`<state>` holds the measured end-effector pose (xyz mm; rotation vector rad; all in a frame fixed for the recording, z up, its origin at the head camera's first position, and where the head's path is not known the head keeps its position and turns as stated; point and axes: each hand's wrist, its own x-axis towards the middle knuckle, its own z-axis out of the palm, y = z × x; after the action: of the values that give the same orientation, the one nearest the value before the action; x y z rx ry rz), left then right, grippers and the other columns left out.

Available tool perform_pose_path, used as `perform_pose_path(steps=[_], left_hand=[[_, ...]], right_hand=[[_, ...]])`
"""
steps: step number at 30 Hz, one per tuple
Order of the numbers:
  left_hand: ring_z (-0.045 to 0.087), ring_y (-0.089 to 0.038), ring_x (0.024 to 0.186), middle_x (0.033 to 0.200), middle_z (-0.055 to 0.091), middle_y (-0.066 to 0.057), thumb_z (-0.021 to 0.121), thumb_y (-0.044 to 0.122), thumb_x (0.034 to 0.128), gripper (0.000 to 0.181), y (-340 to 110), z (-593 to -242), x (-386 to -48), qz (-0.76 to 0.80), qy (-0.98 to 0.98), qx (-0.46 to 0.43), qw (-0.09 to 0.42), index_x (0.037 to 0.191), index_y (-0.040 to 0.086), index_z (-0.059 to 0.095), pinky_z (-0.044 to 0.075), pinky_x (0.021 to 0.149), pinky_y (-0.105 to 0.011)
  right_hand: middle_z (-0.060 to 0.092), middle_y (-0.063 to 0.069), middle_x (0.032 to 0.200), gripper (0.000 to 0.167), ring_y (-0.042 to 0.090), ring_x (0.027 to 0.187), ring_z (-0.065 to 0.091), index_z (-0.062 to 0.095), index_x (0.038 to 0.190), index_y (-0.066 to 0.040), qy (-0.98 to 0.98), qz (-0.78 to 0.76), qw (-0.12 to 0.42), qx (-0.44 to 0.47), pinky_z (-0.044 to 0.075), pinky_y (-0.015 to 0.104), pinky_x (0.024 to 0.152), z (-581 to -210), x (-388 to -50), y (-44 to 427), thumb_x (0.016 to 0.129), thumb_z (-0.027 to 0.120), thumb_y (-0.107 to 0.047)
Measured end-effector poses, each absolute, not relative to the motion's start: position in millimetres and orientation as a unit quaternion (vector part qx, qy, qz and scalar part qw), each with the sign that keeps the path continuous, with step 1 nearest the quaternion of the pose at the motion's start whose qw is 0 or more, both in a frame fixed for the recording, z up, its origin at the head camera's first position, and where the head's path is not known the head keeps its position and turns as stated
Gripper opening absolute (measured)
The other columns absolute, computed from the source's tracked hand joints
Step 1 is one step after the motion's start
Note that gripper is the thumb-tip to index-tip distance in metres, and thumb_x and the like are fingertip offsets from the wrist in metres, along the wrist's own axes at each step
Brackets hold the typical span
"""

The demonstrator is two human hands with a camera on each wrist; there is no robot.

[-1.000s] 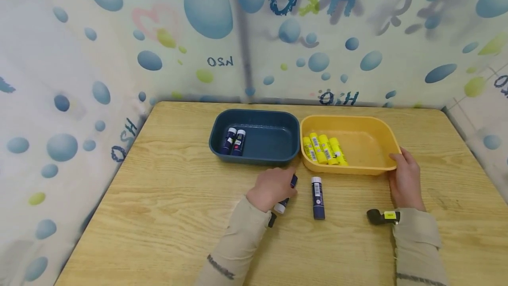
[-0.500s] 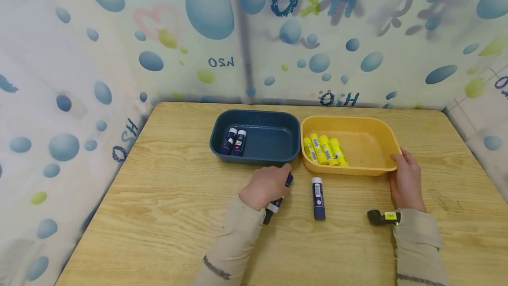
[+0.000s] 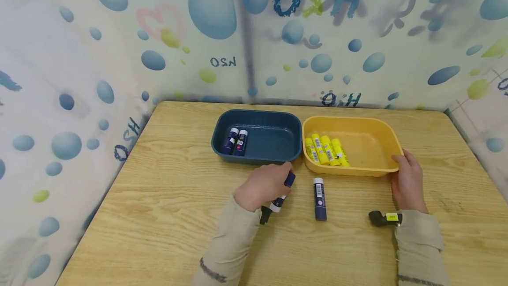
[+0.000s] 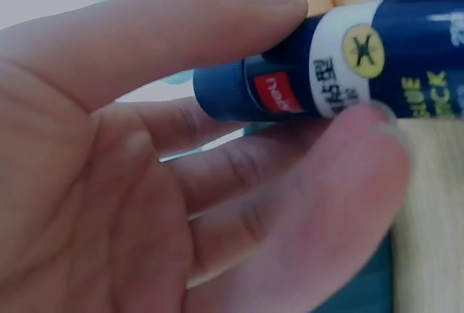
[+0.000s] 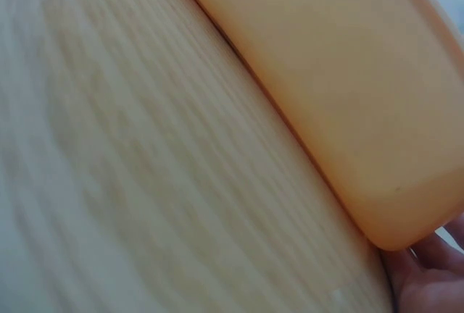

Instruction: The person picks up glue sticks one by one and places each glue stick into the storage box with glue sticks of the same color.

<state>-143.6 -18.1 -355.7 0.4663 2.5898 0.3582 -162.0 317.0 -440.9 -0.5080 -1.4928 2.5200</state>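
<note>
My left hand [image 3: 263, 187] pinches a dark blue glue stick [image 3: 278, 202], white cap end toward me, just in front of the blue tray. The left wrist view shows the glue stick [image 4: 348, 59] between thumb and fingers, its label partly showing. Another dark blue glue stick [image 3: 319, 200] lies on the table to its right. Two similar glue sticks [image 3: 240, 143] lie in the left part of the blue tray [image 3: 274, 159]. My right hand [image 3: 409, 182] grips the front right corner of the yellow tray [image 3: 369, 171]; the right wrist view shows its fingers [image 5: 428, 269] against that corner.
Several yellow glue sticks [image 3: 326, 150] lie together at the left of the yellow tray. The two trays stand side by side on the wooden table [image 3: 158, 197]. A patterned curtain [image 3: 262, 47] rises behind the table's back edge.
My left hand has shifted slightly left, and the glue stick it holds has come farther into view, its capped end now nearer the wrist. My right hand stays on the yellow tray.
</note>
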Motion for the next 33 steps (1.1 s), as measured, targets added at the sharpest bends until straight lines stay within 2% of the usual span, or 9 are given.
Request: perform_pose_path(steps=[7,16,22,29,33], left_hand=[[0.051,-0.010,0.074,0.090,0.055,0.005,0.067,0.028,0.0801,0.036,-21.6,-345.0,-138.0,0.166,0.938,0.205,0.224,0.110,0.021,0.047,0.046,0.067,-0.023],[0.050,-0.010,0.073,0.082,0.052,0.008,0.065,0.026,0.0818,0.029,-26.9,-326.5,-129.7,0.212,0.925,0.240,0.206,0.104,0.021,0.047,0.043,0.061,-0.021],[0.049,-0.010,0.076,0.087,0.051,0.009,0.064,0.025,0.0823,0.024,-31.7,-319.3,-129.2,0.248,0.924,0.252,0.145,0.100,0.021,0.048,0.043,0.064,-0.020],[0.048,-0.010,0.075,0.090,0.047,0.007,0.065,0.019,0.0818,0.024,-35.5,-314.8,-130.5,0.303,0.915,0.254,0.078,0.095,0.020,0.044,0.044,0.060,-0.019],[0.047,-0.009,0.077,0.094,0.044,0.005,0.065,0.015,0.0810,0.026,-38.5,-314.1,-131.2,0.328,0.911,0.251,0.014,0.093,0.019,0.043,0.045,0.062,-0.018]], right_hand=[[0.032,-0.001,0.132,0.050,0.013,0.123,0.030,0.031,0.136,-0.005,-0.502,0.844,0.081,-0.169,0.037,0.016,0.092,-439.7,-162.0,317.7,0.090,0.051,-0.011],[0.034,0.000,0.130,0.048,0.013,0.121,0.032,0.033,0.135,-0.005,-0.501,0.846,0.087,-0.162,0.037,0.016,0.091,-440.4,-162.8,317.9,0.090,0.050,-0.009],[0.031,0.000,0.134,0.053,0.012,0.123,0.030,0.030,0.137,-0.006,-0.497,0.848,0.083,-0.168,0.033,0.018,0.095,-440.9,-162.7,317.6,0.090,0.051,-0.010],[0.029,-0.001,0.135,0.054,0.011,0.124,0.029,0.028,0.138,-0.007,-0.499,0.846,0.077,-0.172,0.030,0.018,0.098,-440.0,-161.6,316.6,0.090,0.051,-0.012],[0.028,0.000,0.136,0.053,0.012,0.125,0.028,0.028,0.138,-0.007,-0.502,0.844,0.077,-0.172,0.030,0.018,0.098,-439.3,-161.9,316.6,0.090,0.050,-0.012]])
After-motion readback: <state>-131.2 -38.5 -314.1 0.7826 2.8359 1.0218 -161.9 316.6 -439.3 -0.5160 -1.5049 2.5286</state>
